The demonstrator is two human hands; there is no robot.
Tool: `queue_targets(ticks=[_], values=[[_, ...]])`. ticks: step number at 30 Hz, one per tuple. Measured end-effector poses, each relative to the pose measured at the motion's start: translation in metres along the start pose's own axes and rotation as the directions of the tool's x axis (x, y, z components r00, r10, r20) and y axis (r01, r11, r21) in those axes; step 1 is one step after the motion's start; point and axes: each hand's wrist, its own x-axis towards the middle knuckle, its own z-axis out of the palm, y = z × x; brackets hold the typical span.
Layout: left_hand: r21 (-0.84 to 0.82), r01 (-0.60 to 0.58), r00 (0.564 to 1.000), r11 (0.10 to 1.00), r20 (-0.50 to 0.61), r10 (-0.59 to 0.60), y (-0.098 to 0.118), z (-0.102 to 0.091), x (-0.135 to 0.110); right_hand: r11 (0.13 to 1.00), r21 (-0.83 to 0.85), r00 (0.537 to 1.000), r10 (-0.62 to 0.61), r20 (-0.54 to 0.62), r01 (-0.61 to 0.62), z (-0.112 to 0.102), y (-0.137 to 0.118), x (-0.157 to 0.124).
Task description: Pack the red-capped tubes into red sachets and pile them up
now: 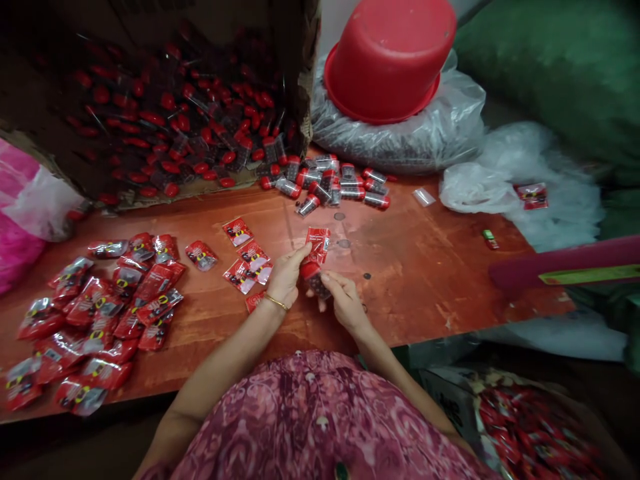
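In the middle of the table, my left hand [284,280] is closed, its thumb on a red printed plastic pouch [319,241]. My right hand [345,300] grips a small clear bottle [318,283] with a red cap and dark contents. The bottle's capped end meets the lower end of the pouch; whether it is inside cannot be made out. Several flat red pouches [254,255] lie left of my left hand. Farther left is a heap of filled pouches [107,300]. Loose red-capped bottles [327,180] lie beyond my hands.
A large cardboard box [306,80] of such bottles lies at the back left. An upturned red tub [395,60] rests on a plastic sack [400,143]. Crumpled clear bags [525,167] and a tiny green toy car [491,239] are to the right. Below, a container holds red packets [535,427].
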Motion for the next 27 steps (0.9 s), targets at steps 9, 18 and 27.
queue_targets(ticks=[9, 18, 27], values=[[0.076, -0.12, 0.993, 0.99, 0.011, 0.119, -0.005, -0.002, -0.007, 0.998, -0.037, 0.997, -0.049, -0.053, 0.048, -0.002, -0.004, -0.003], [0.198, -0.188, 0.982, 0.962, 0.044, 0.182, -0.011, -0.007, -0.01, 0.993, -0.084, 0.989, -0.09, -0.114, 0.081, -0.001, -0.003, -0.003], [0.151, -0.171, 0.983, 0.974, 0.088, 0.159, -0.012, -0.004, -0.013, 0.994, -0.029, 0.973, -0.109, -0.203, 0.105, 0.004, 0.007, -0.002]])
